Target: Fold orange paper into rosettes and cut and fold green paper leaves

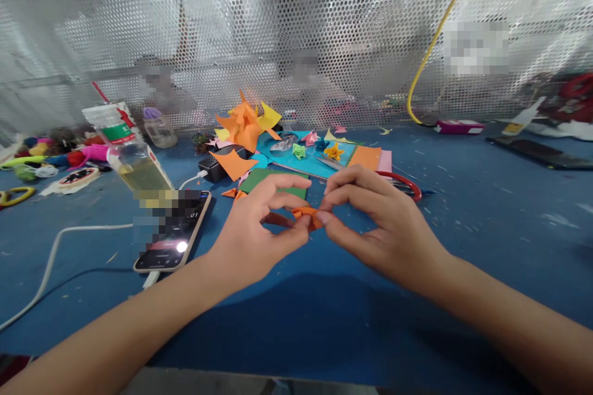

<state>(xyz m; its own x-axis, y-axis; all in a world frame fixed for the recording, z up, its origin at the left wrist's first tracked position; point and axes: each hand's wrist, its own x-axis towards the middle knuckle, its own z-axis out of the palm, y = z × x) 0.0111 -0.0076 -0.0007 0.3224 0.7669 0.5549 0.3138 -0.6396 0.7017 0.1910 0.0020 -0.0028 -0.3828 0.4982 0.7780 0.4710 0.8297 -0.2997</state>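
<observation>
Head view: holding a small folded orange piece [314, 222] between the left hand [259, 222] and the right hand [384, 228], pinching it narrowly with thumbs and fingers of both, above the tabletop [296, 327]. Judging from this grip, probably being in the middle of shaping it, not yet finishing. Seeing beyond the hands a green shape [299, 151], a yellow-orange shape [334, 152] and a pink shape [309, 139] lying on a blue sheet [278, 157]; so, likely having these done already. Seeing also flat, unfolded material: a green sheet [257, 179] just beyond the left hand, an orange sheet [364, 157] beyond the right. Finding left of the left hand, somewhat farther, a clear container [143, 170] holding yellowish liquid. Noticing beyond it a small purple-capped bottle [160, 129], not being able to tell its contents. Seeing far right of the right hand a white bottle [523, 118], not showing its contents.
</observation>
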